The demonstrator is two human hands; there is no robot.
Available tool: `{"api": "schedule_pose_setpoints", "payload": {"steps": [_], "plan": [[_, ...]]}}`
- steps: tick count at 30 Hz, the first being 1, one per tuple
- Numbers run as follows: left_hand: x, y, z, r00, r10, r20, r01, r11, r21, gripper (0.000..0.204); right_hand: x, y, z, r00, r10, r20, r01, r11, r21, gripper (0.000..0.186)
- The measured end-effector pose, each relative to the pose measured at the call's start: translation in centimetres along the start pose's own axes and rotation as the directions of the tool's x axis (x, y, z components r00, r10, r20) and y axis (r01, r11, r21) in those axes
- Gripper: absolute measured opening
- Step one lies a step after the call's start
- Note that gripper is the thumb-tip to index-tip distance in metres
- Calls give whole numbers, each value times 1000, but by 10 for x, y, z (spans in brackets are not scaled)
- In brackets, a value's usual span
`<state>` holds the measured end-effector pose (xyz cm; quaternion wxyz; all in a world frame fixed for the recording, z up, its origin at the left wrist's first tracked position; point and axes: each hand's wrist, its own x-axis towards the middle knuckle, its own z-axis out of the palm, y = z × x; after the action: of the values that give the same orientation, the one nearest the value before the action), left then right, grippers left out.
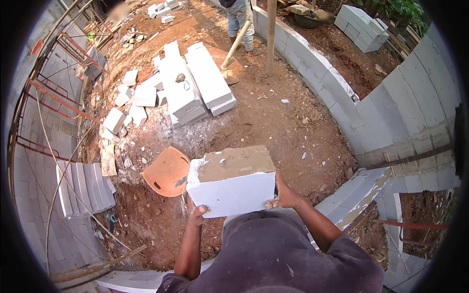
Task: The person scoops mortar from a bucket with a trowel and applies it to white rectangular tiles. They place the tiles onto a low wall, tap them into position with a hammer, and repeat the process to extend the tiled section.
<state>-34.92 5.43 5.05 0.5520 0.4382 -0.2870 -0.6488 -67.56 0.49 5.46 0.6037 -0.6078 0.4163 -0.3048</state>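
A white lightweight block [229, 193] is held up in front of my body, its top face coated with grey-brown mortar. My left hand [195, 211] grips its lower left end, thumb on the near face. My right hand [280, 194] grips the right end. Just beyond the block on the left, an orange plastic sheet or tray with a slot [163, 171] lies on the dirt, partly hidden behind the block.
Stacked blocks [205, 78] and broken pieces [145, 95] lie ahead. Another person [237, 27] stands by an upright pole [270, 39]. Block walls [322, 83] curve along the right. Red scaffolding [63, 95] and leaning blocks [85, 188] are on the left.
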Motion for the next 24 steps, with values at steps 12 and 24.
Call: {"api": "schedule_pose_setpoints", "payload": {"steps": [12, 24], "plan": [[118, -61, 320, 856, 59, 513, -278, 890, 361, 131, -150, -151, -279, 838, -396, -376, -107, 556, -824, 19], [187, -100, 420, 705, -195, 682, -398, 688, 608, 125, -162, -63, -358, 851, -195, -487, -270, 633, -726, 12]]}}
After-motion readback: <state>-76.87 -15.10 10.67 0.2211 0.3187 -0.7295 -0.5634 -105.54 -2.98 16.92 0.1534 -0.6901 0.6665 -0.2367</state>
